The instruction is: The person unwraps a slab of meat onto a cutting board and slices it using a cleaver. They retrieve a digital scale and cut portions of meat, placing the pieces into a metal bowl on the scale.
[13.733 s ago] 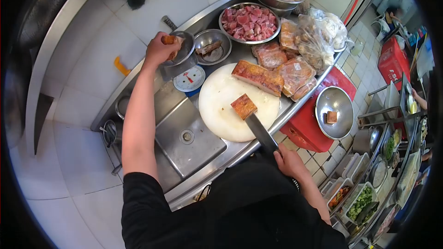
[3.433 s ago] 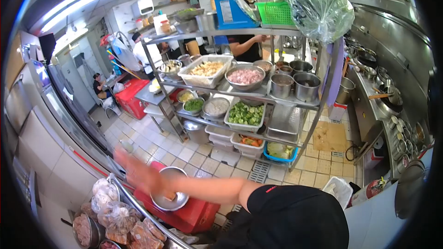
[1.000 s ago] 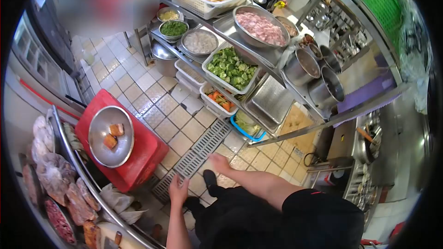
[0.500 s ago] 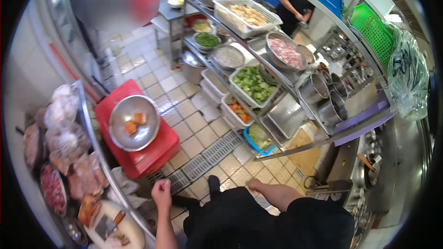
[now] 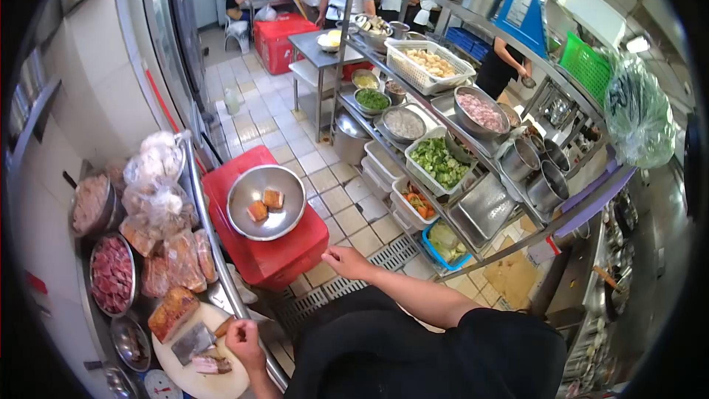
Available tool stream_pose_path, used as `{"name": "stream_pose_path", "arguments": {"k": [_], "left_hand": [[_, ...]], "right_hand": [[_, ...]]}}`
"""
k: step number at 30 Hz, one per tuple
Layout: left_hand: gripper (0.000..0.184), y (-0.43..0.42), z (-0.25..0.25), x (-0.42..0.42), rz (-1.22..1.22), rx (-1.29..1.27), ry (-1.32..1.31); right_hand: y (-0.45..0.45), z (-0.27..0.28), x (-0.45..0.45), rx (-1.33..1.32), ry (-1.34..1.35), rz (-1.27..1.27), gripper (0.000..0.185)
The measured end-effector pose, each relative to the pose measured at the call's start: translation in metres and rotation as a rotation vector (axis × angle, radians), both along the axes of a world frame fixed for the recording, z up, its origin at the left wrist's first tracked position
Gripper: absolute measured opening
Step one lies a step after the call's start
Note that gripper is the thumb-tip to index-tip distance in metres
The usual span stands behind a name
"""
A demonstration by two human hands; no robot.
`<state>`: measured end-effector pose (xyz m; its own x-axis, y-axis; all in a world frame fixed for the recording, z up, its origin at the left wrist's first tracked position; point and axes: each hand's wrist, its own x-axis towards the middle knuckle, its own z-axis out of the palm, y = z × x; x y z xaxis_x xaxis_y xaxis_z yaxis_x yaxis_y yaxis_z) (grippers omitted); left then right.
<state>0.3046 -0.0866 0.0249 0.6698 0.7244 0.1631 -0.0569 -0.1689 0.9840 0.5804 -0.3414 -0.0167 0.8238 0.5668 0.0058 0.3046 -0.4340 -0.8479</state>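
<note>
Left hand [image 5: 244, 340] curled beside a cleaver [image 5: 193, 341] on the cutting board [image 5: 168, 353], handle turned outward, seemingly for easy reach; right hand [image 5: 348, 261] well apart. Whether either's fingers are closed is unclear.

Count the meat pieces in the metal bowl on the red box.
2: the left piece and, beside it, the right piece, both near the middle of the bowl.

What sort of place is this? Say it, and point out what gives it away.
Most likely a commercial kitchen: a cleaver on the counter's board, a bowl of diced meat, and a tub of greens across the aisle.
</note>
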Motion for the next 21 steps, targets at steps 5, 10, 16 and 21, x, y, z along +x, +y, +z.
{"name": "stream_pose_path", "arguments": {"k": [5, 10, 16, 21], "left_hand": [[0.013, 0.022, -0.022, -0.065, 0.064, -0.101, 0.150], [0.010, 0.029, 0.005, -0.054, 0.123, -0.022, 0.215], [0.011, 0.022, -0.003, -0.041, 0.075, 0.130, 0.300], [0.050, 0.020, 0.008, -0.002, -0.113, 0.151, 0.593]], "right_hand": [[-0.014, 0.006, -0.030, -0.160, 0.055, 0.010, 0.029], [-0.027, -0.023, -0.038, -0.186, 0.029, 0.052, 0.022], [-0.044, -0.077, -0.020, -0.271, 0.068, 0.109, 0.022], [-0.068, -0.109, -0.009, -0.329, 0.172, 0.014, 0.026]]}}
